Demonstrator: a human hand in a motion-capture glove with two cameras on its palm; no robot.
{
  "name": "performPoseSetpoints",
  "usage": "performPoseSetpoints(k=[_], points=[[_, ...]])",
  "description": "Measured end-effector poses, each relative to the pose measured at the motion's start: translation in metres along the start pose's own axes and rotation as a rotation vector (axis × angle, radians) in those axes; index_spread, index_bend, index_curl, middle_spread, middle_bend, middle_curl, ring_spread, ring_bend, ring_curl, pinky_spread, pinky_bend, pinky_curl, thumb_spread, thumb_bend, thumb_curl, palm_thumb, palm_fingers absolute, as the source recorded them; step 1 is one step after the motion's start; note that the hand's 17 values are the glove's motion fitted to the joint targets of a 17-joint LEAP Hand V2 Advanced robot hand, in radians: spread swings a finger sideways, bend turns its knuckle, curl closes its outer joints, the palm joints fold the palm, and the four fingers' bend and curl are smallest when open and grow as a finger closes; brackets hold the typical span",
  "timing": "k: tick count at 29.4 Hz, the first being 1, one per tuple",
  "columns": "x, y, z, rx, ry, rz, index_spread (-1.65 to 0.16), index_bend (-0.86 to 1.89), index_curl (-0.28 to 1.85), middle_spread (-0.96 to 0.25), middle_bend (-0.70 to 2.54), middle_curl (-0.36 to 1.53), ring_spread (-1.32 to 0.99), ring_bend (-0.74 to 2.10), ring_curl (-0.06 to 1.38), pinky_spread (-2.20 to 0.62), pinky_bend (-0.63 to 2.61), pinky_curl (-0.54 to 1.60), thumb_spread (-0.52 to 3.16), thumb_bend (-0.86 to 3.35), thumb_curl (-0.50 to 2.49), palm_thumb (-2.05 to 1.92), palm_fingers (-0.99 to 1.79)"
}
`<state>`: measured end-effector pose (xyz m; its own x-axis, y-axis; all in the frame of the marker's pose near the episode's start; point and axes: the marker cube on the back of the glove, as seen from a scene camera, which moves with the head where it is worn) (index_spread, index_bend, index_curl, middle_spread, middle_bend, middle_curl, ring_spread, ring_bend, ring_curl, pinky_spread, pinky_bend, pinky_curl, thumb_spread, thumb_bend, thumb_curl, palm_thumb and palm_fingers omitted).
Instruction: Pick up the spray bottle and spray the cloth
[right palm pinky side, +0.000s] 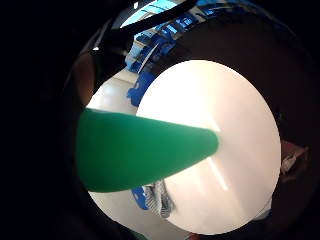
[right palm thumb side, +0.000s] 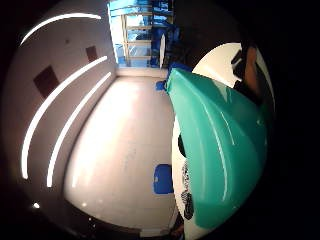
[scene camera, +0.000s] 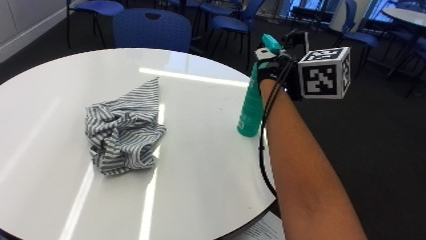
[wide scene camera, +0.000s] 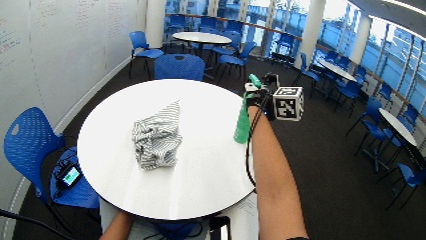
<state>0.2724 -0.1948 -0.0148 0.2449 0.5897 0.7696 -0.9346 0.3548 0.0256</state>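
A tall green spray bottle (scene camera: 251, 107) (wide scene camera: 242, 125) is upright near the right edge of the round white table (scene camera: 200, 190) (wide scene camera: 200, 170). My gloved right hand (scene camera: 271, 70) (wide scene camera: 255, 100) grips it at the neck, just under the green spray head. Its base is at the table surface; I cannot tell whether it touches. The bottle's green body (right palm pinky side: 140, 152) (right palm thumb side: 220, 150) fills much of both palm views. A crumpled grey-and-white striped cloth (scene camera: 126, 130) (wide scene camera: 156, 137) lies on the table well to the left of the bottle, apart from it.
Blue chairs (scene camera: 150, 27) (wide scene camera: 176, 65) stand just behind the table, and another (wide scene camera: 26, 145) at its left. More tables (wide scene camera: 200, 37) and chairs fill the room beyond. Papers (scene camera: 263, 232) lie below the table's front edge.
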Motion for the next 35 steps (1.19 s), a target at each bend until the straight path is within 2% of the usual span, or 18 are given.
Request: performPoseSetpoints(k=[8,19,26,35], points=[[-0.017,-0.007,-0.004,0.037,-0.01,-0.025,-0.29,0.47,0.5,-0.13,0.36,0.43,-0.08,0.28,0.34,0.13,0.08,0.18,0.72,-0.02,0.56,1.02,1.02],[-0.057,-0.012,-0.021,0.16,-0.069,-0.155,-0.3,0.38,0.51,-0.17,0.4,0.47,-0.14,0.4,0.4,0.01,0.18,0.21,0.58,-0.04,0.59,1.0,1.18],[-0.053,-0.018,-0.033,0.192,-0.107,-0.173,-0.3,0.26,0.5,-0.17,0.34,0.46,-0.17,0.47,0.42,-0.11,0.37,0.29,0.54,-0.04,0.61,0.99,1.32],[-0.046,-0.02,-0.037,0.248,-0.172,-0.223,-0.31,0.25,0.5,-0.19,0.38,0.48,-0.18,0.49,0.43,-0.18,0.4,0.33,0.48,-0.04,0.63,0.97,1.33]])
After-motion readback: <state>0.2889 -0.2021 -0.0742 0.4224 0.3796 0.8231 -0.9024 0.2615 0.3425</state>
